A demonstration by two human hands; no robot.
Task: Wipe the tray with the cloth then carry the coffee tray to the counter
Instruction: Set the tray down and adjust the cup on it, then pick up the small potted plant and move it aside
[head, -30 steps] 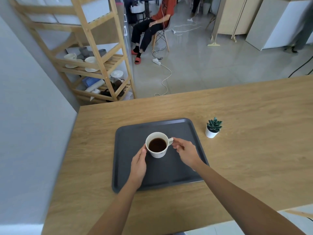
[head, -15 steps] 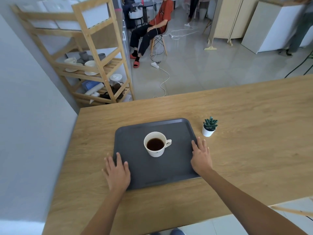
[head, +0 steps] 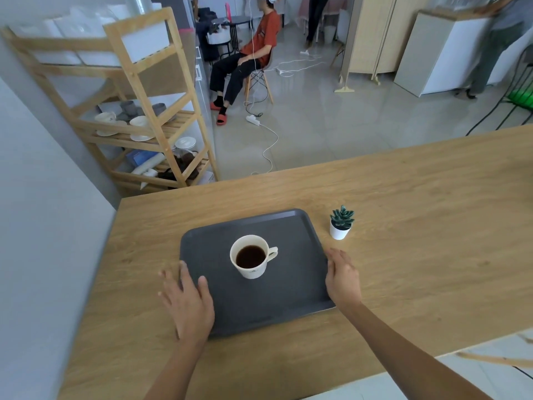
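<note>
A dark grey tray (head: pixel 288 301) lies on the wooden table (head: pixel 418 226). A white cup of coffee (head: pixel 251 256) stands near the tray's middle, handle to the right. My left hand (head: pixel 187 304) lies flat over the tray's near left corner, fingers spread. My right hand (head: pixel 343 277) rests against the tray's right edge, fingers together. Neither hand is closed around the rim. No cloth is in view.
A small potted succulent (head: pixel 341 223) stands just right of the tray's far corner. A wooden shelf rack (head: pixel 150 111) with dishes is beyond the table on the left. A person sits on a chair (head: pixel 259 79) further back, cables on the floor.
Both hands let go of the cup and moved outward to the tray's left corner and right edge. The view has tilted up a little.
</note>
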